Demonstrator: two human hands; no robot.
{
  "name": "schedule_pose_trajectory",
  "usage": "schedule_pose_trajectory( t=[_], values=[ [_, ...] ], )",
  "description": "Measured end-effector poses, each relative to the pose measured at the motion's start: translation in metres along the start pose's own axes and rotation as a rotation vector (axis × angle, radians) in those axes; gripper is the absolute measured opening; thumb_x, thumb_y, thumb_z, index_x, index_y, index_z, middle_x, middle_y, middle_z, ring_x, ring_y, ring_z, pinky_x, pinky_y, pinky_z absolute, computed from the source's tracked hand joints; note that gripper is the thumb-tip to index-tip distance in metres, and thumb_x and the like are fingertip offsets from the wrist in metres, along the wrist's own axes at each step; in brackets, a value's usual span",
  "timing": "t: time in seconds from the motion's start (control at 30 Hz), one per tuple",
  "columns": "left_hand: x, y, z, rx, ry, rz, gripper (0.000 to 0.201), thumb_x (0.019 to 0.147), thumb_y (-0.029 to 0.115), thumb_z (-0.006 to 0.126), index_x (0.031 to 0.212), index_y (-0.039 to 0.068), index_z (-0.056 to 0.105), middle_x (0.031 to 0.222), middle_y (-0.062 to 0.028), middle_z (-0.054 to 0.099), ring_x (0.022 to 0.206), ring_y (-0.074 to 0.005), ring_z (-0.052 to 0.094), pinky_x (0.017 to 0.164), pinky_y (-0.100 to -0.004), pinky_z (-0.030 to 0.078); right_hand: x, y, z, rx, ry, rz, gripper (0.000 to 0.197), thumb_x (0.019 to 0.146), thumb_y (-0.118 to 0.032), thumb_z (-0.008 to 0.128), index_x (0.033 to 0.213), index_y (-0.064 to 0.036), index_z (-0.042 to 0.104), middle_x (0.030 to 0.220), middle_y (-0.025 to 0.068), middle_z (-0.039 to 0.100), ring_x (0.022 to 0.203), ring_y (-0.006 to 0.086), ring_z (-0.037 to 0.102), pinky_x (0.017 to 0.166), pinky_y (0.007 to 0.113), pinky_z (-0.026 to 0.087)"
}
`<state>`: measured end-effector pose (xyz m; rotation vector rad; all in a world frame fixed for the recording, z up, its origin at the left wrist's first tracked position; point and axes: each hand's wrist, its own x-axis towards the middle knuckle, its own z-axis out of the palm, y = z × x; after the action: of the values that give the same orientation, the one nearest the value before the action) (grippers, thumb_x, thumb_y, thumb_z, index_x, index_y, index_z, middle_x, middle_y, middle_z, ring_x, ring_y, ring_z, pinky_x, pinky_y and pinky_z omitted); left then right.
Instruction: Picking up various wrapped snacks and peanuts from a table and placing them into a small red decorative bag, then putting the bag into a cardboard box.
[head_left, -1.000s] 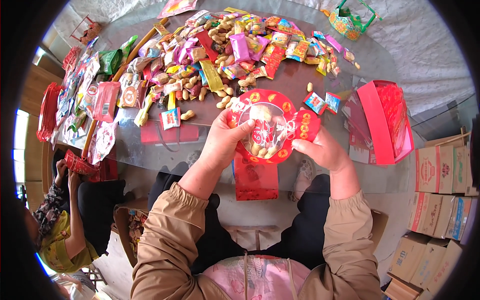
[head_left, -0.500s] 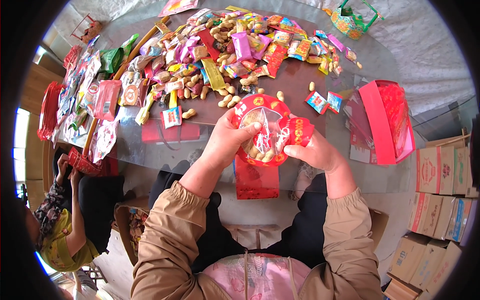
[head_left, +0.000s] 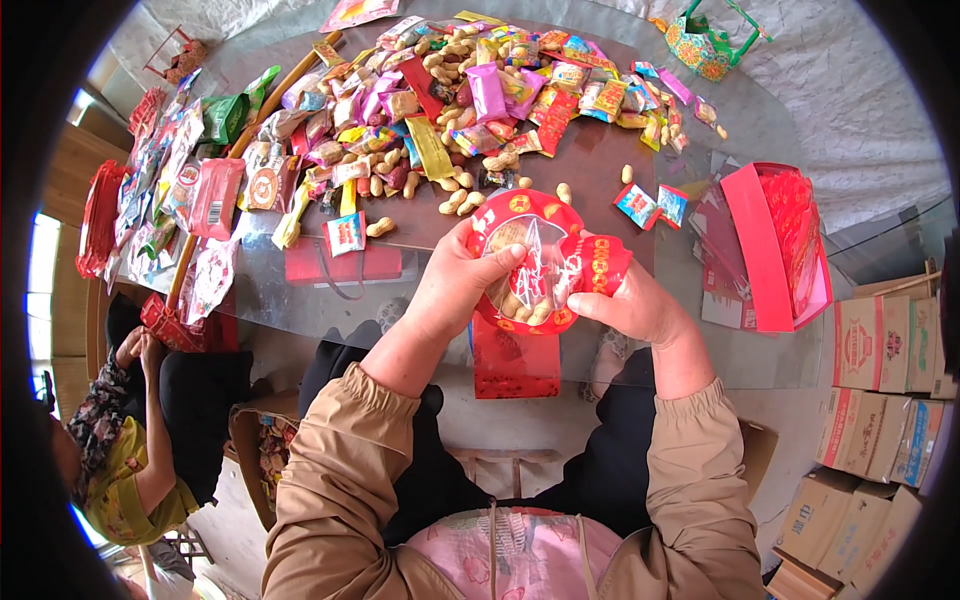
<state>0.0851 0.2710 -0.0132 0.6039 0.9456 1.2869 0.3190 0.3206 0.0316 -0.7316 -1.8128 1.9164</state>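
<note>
Between my two hands is a red bag (head_left: 522, 203) with a clear round window, and peanuts show through it. My left hand (head_left: 462, 270) grips its left side, the thumb laid across the window. On the right, my right hand (head_left: 640, 302) pinches the bag's narrower red end, thumb on top. Beyond the bag spreads a heap of wrapped sweets and loose peanuts (head_left: 455, 207). Two small blue-and-red packets (head_left: 637, 206) lie to the right of the heap's near side.
An open red box (head_left: 745, 250) of red bags stands at the table's right. A green basket (head_left: 700, 45) is at the far right. Snack packets lie left of a wooden strip (head_left: 180, 270). Cartons (head_left: 880, 340) are stacked right. Another person's hands (head_left: 140, 345) hold a red bag (head_left: 168, 322) at left.
My hands and the bag stay almost in place, with a very slight shift of the view. At left, the other person's hands have come closer together at the red bag.
</note>
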Motion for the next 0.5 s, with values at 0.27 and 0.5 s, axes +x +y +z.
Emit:
schedule_pose_trajectory(
  t=[0.27, 0.5],
  values=[
    [-0.0005, 0.0014, -0.0011, -0.043, -0.026, -0.005, 0.044, 0.093, 0.005, 0.075, 0.132, -0.004, 0.055, 0.118, -0.0114, 0.071, 0.104, -0.0173, 0.071, 0.093, -0.0335, 0.058, 0.0022, -0.0016, 0.002, -0.022, 0.005, -0.026, 0.056, 0.09, -0.006, 0.068, 0.144, -0.0002, 0.055, 0.13, 0.0052, 0.065, 0.12, 0.0136, 0.059, 0.106, 0.034, 0.046],
    [0.0009, -0.0008, -0.0023, -0.041, -0.013, 0.012, 0.048, 0.091, 0.007, 0.079, 0.132, -0.004, 0.055, 0.118, -0.0116, 0.071, 0.105, -0.0177, 0.07, 0.093, -0.0336, 0.058, 0.0007, 0.0021, 0.0004, 0.056, 0.013, 0.016, 0.056, 0.089, -0.006, 0.069, 0.143, -0.0002, 0.055, 0.131, 0.0046, 0.065, 0.122, 0.0139, 0.06, 0.107, 0.034, 0.046]
  ],
)
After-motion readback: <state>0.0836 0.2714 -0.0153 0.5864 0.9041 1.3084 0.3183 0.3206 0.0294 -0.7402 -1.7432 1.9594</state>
